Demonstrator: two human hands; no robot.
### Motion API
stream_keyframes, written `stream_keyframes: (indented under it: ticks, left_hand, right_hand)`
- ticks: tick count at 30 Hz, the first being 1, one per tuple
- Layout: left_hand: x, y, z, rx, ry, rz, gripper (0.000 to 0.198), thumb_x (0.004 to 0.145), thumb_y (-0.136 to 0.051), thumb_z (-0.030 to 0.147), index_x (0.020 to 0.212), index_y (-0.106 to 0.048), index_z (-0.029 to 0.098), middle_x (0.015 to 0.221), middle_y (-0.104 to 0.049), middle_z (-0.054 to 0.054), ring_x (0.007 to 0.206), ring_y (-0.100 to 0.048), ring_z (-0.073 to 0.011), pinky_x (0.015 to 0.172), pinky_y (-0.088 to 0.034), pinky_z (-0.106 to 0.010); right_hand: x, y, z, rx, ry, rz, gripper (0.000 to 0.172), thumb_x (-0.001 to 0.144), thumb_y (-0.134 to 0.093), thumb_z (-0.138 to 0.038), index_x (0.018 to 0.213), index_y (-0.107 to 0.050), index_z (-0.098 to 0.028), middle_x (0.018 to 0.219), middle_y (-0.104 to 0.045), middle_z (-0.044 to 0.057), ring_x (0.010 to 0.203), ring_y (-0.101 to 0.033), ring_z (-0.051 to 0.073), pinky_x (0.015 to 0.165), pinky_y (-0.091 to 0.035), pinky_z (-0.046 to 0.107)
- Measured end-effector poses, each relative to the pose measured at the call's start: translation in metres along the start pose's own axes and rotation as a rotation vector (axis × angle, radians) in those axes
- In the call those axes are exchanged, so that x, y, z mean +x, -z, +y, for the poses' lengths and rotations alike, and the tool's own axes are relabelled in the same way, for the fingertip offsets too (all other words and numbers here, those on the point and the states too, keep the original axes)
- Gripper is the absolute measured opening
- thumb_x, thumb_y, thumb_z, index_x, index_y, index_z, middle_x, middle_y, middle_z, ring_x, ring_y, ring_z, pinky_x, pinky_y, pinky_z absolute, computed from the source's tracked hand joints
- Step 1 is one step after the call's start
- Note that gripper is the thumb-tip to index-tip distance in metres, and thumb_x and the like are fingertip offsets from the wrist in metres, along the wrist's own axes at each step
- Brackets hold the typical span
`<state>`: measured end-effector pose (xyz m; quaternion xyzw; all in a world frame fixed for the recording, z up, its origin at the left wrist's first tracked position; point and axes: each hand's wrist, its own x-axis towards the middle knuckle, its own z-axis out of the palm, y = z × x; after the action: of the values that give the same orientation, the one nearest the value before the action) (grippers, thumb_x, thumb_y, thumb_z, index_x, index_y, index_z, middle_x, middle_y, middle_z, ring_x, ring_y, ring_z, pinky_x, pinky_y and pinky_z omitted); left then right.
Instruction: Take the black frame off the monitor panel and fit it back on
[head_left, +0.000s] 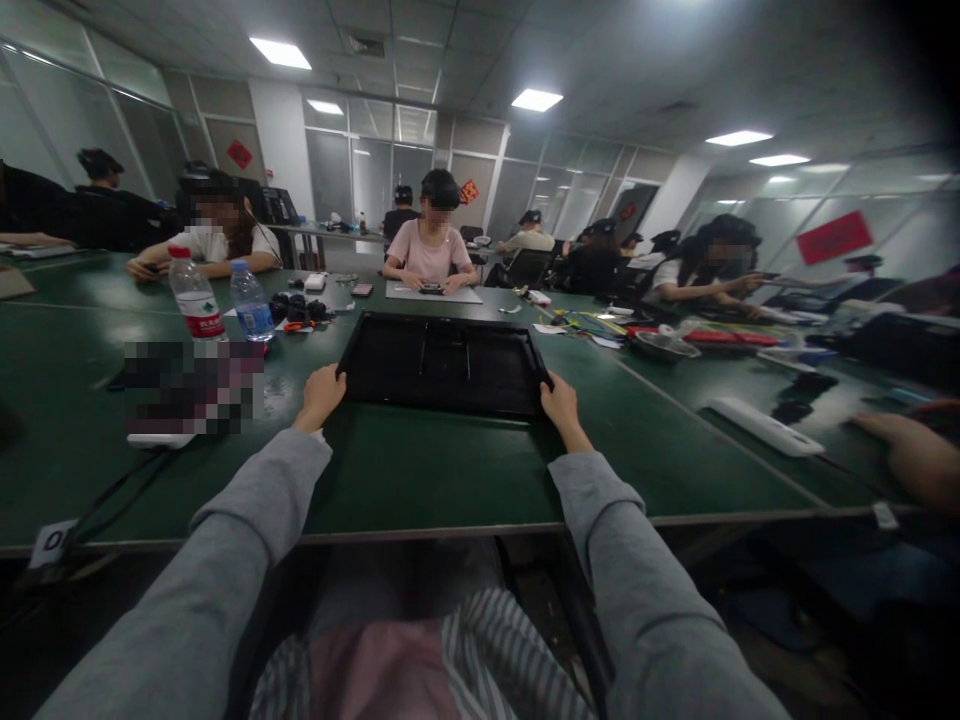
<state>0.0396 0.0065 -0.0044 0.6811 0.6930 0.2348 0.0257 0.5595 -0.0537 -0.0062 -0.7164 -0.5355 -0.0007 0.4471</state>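
A wide black tray-like panel point(375, 365) with a raised rim is in front of me, over the green table. Two thin upright lines and a darker section mark its middle; what that section is I cannot tell. My left hand point(322, 396) grips the left edge, thumb on the rim. On the opposite side my right hand point(562, 406) holds the right edge the same way. The fingers under the panel are mostly hidden. Whether the panel rests flat on the table or is slightly raised is unclear.
Left of me stand a red-capped bottle point(196, 300) and a blue-capped bottle point(251, 305), near a blurred-out item on a white base. A white power strip point(765, 427) lies to the right, close to another person's hand point(919, 450). Several people sit around the table point(450, 470).
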Motion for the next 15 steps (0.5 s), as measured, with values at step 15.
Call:
stream_keyframes:
  ticks: [15]
  left_hand:
    - [0.01, -0.005, -0.001, -0.222, 0.046, 0.049, 0.046, 0.104, -0.051, 0.028, 0.141, -0.07, 0.009, 0.141, -0.073, -0.021, 0.131, -0.069, -0.0322, 0.112, -0.051, -0.04]
  right_hand:
    - [-0.001, -0.005, -0.003, -0.073, -0.066, -0.019, 0.051, 0.094, -0.053, -0.021, 0.141, -0.071, -0.011, 0.135, -0.075, 0.02, 0.127, -0.07, 0.034, 0.117, -0.051, 0.056]
